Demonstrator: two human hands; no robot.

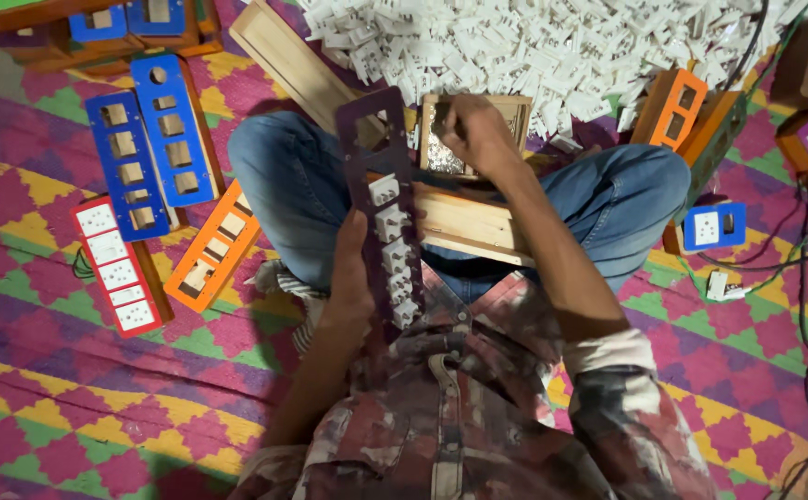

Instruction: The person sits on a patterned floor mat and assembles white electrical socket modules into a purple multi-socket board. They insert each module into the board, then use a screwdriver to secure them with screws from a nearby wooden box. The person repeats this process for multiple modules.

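You hold the purple plate [387, 199] upright in your left hand [353, 278], its long axis pointing away from you, white sockets [393, 250] in its lower holes. Beyond the plate, your right hand [478, 134] pinches something small, hidden, over the wooden box [515, 111].

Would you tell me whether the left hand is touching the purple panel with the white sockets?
Touching: the head view shows the left hand gripping the purple panel along its edge, thumb against it.

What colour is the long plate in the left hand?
Dark purple plate, fitted with white sockets; left hand holds it. Head view.
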